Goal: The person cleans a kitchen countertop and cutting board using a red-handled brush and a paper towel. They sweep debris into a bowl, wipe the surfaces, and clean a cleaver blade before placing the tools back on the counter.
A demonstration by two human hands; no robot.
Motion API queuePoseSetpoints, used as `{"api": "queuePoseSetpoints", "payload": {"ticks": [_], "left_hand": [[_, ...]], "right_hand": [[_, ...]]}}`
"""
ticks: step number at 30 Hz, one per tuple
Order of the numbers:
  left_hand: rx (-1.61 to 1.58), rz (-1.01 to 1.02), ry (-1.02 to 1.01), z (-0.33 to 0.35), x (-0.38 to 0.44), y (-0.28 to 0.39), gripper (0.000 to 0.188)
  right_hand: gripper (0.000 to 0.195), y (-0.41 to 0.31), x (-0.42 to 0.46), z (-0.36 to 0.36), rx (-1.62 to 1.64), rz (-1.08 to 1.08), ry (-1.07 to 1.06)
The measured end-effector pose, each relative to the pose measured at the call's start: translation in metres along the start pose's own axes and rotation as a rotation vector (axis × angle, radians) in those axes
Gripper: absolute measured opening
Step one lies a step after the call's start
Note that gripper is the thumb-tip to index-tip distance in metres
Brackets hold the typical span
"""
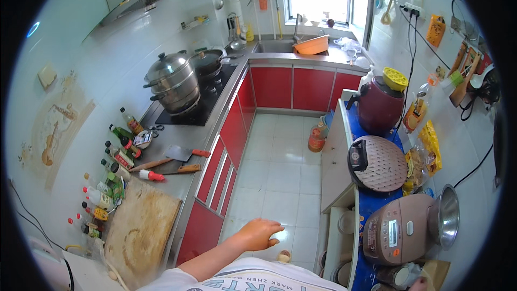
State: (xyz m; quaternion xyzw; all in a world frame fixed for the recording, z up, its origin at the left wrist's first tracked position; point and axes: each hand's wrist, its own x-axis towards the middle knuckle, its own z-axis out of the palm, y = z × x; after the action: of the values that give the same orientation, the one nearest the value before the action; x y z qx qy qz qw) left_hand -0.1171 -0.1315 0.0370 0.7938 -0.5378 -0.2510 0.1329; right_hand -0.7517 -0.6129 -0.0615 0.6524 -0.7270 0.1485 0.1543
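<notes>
My left hand (261, 234) is held out in front of my shirt, above the tiled floor. Nothing is in it, and thumb and fingers are apart. At the bottom right edge only a small part of my right hand (419, 284) shows, beside a tan board or box (436, 277) and some clear plastic wrap (412, 271). Its fingers are mostly cut off, so any grip is hidden. Close to it stand a dark jar with a pale round lid (401, 277) and a brown rice cooker (398, 230).
Left counter: a wooden chopping board (141, 226), a cleaver (179, 153), several bottles and a steel steamer pot (173, 85) on the hob. Right: a round electric griddle (381, 163), a maroon air fryer (381, 105) and a steel bowl (446, 216). An orange basin (312, 45) rests tilted in the sink.
</notes>
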Motion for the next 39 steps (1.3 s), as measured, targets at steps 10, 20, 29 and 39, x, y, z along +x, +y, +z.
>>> {"api": "queuePoseSetpoints", "payload": {"ticks": [10, 20, 29, 39], "left_hand": [[-0.044, -0.016, -0.021, 0.005, -0.040, -0.029, 0.048], [-0.016, -0.143, -0.031, -0.006, -0.108, -0.053, 0.050], [-0.003, -0.116, 0.146, -0.018, -0.154, -0.076, 0.049], [-0.054, 0.050, 0.472, -0.050, -0.198, -0.082, 0.049]], "right_hand": [[0.047, 0.027, 0.016, -0.016, 0.221, 0.078, -0.056], [0.042, -0.023, -0.013, -0.021, 0.801, 0.200, 0.252], [0.046, -0.090, -0.007, -0.102, 1.238, 0.271, 0.785], [0.010, -0.456, -0.301, -0.275, 1.482, -0.389, -0.884]]}}
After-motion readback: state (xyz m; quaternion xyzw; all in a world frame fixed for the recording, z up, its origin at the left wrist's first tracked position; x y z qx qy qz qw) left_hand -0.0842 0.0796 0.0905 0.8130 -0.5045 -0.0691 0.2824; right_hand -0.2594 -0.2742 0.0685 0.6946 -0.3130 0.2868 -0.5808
